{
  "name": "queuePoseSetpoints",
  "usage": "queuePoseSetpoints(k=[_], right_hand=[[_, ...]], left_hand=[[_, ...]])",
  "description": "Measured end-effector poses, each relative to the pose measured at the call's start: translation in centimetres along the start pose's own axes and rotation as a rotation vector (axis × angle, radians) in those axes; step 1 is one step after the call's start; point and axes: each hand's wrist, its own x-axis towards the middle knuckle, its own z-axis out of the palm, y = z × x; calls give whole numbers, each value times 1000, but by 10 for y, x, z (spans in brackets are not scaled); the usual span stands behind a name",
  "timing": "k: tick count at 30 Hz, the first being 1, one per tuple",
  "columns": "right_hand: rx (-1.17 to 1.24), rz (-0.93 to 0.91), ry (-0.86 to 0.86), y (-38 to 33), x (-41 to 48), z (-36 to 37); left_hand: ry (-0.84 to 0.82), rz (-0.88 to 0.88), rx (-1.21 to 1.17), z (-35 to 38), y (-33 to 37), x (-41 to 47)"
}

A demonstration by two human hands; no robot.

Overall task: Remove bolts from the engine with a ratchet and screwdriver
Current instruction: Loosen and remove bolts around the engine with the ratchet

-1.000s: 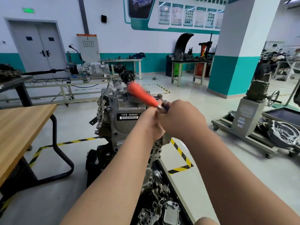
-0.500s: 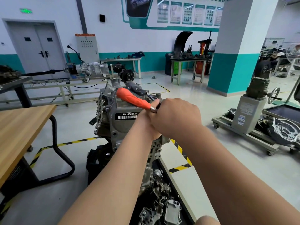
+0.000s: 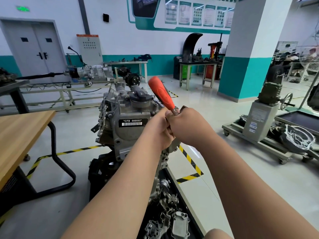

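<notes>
Both grips meet at the near top edge of the engine point(image 3: 124, 118). The right grip point(image 3: 189, 128) is clenched round the metal shank of the orange-handled tool point(image 3: 161, 94); the left grip point(image 3: 160, 133) presses against it from the left, fingers curled in at the same shank, though what they pinch is mostly hidden. The orange handle rises from the grips, tilted up, away and to the left. The bolt being worked is covered by the grips, so I cannot tell how far out it is.

I judge this to be the loosening step, mid-turn on one bolt; whether the tool is the ratchet or the screwdriver is not certain, though the leaning handle suits a ratchet. The next move calls for keeping the tool's foot square on the bolt, pressed down by one grip, while the other swings or twists the handle; a slip would throw the grips against the engine casting.

Counted:
- one engine, just beyond the grips
- one orange-handled tool
- one black cap point(image 3: 141, 97), beyond the grips and left of the handle
- one white-lettered label point(image 3: 133, 122), left of the left grip
- one wooden surface point(image 3: 19, 133), well to the left
- loose metal parts point(image 3: 172, 225) under the forearms, too jumbled to count
- bolts in plain sight: none
</notes>
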Motion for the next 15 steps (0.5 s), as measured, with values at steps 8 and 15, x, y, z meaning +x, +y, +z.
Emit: queuePoseSetpoints(k=[8, 15], right_hand=[[413, 142, -164, 5, -5, 1], [592, 195, -224, 4, -8, 5]], left_hand=[[8, 17, -139, 0, -3, 5], [12, 17, -88, -1, -1, -1]])
